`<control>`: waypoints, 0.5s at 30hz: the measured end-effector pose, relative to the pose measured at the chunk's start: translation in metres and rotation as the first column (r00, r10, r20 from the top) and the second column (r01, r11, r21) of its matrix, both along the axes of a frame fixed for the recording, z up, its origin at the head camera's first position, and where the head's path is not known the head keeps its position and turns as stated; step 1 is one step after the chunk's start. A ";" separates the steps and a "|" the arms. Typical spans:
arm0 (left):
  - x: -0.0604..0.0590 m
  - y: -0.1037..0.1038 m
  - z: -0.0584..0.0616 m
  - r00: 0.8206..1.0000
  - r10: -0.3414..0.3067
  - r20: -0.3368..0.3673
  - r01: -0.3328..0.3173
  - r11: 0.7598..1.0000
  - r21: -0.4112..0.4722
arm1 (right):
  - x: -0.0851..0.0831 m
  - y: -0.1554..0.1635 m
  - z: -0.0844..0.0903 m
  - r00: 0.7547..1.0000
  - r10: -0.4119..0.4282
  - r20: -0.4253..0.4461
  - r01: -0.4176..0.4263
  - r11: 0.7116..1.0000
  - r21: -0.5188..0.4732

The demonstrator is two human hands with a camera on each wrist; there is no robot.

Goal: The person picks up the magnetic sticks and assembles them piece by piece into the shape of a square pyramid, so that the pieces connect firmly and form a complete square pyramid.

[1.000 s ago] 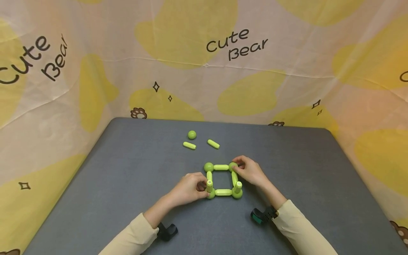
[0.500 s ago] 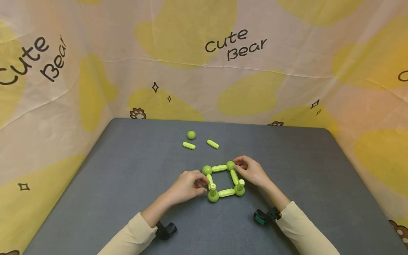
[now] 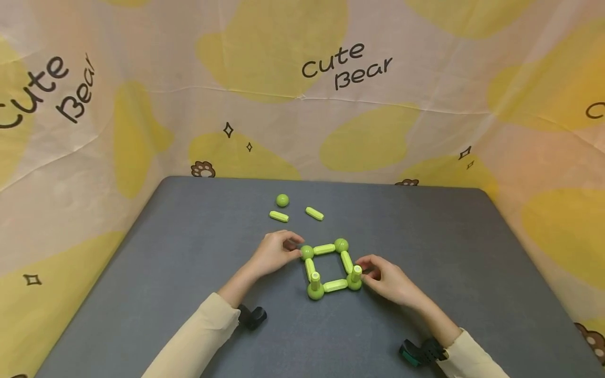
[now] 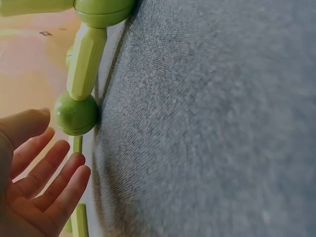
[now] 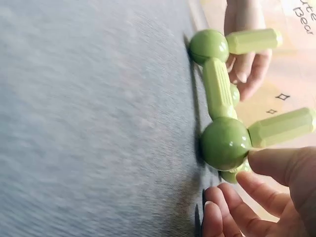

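The green square frame [image 3: 329,266] of balls and rods lies on the grey worktop [image 3: 189,273], two short rods upright on its near corners. The right hand [image 3: 389,281] has come off the far right ball and now sits at the near right ball [image 3: 353,283], fingers loosely curled about it, no firm grip visible. The left hand [image 3: 274,253] has moved up to the far left ball [image 3: 306,252], fingers relaxed, touching it. Judging by this, the frame is being squared. A spare ball [image 3: 282,200] and two rods lie beyond
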State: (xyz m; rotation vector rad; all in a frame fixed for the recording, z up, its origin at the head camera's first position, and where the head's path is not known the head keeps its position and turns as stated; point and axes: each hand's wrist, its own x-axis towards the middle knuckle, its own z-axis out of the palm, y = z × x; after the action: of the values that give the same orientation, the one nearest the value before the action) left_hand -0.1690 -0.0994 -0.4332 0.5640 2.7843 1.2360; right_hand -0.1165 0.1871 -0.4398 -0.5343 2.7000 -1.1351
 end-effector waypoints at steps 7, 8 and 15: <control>-0.006 0.007 -0.005 0.998 -0.051 0.045 0.051 0.999 0.011 | 0.009 -0.004 -0.002 1.000 0.022 -0.007 -0.022 1.000 0.005; -0.006 0.008 -0.006 0.997 -0.054 0.047 0.054 0.999 0.003 | 0.009 -0.005 -0.002 1.000 0.017 -0.015 -0.016 1.000 0.008; -0.001 0.003 -0.007 0.998 -0.030 0.048 0.033 0.998 -0.049 | 0.004 -0.014 -0.002 0.998 0.000 -0.057 0.000 1.000 0.012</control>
State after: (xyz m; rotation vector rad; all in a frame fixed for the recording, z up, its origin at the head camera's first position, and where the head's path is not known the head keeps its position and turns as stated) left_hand -0.1698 -0.0966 -0.4405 0.5653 2.7479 1.1555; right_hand -0.1121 0.1728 -0.4413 -0.5734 2.7534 -1.1190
